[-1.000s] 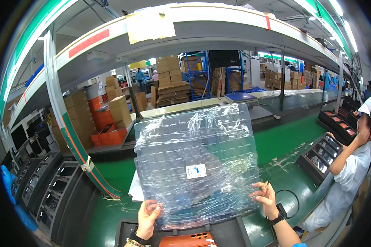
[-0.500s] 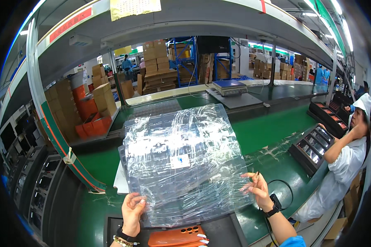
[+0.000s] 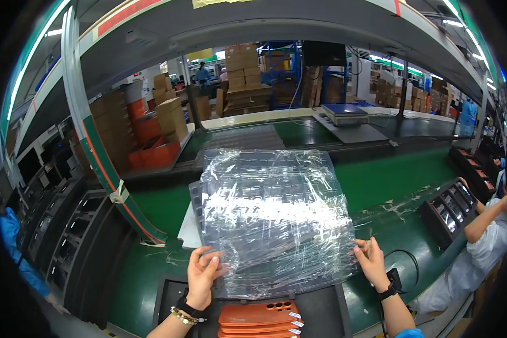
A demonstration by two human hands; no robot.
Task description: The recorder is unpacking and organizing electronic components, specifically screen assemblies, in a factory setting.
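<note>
A flat stack of clear plastic trays (image 3: pixel 276 194), wrapped in shiny creased film, lies in front of me. My left hand (image 3: pixel 201 279) pinches its near left corner between thumb and fingers. At the near right corner, my right hand (image 3: pixel 372 263) grips the wrapped edge with bent fingers. Just below the stack's near edge, several orange phone back covers (image 3: pixel 253 316) with camera holes and small white tabs lie in a black tray (image 3: pixel 321 315). Part of this black tray is hidden under the stack and my left arm. Glare covers much of the film.
A blue-topped scale (image 3: pixel 343 111) stands at the back of the green bench (image 3: pixel 388 169). On the right, a co-worker in white (image 3: pixel 462 270) sits by black trays of phone parts (image 3: pixel 449 207). Racked black trays (image 3: pixel 76 242) and a metal post (image 3: pixel 104 152) stand left.
The wrapped stack now lies flatter and squarer to me, and its white label no longer shows. Both hands keep to its near corners. The view has shifted, and a blue sleeve appears far left.
</note>
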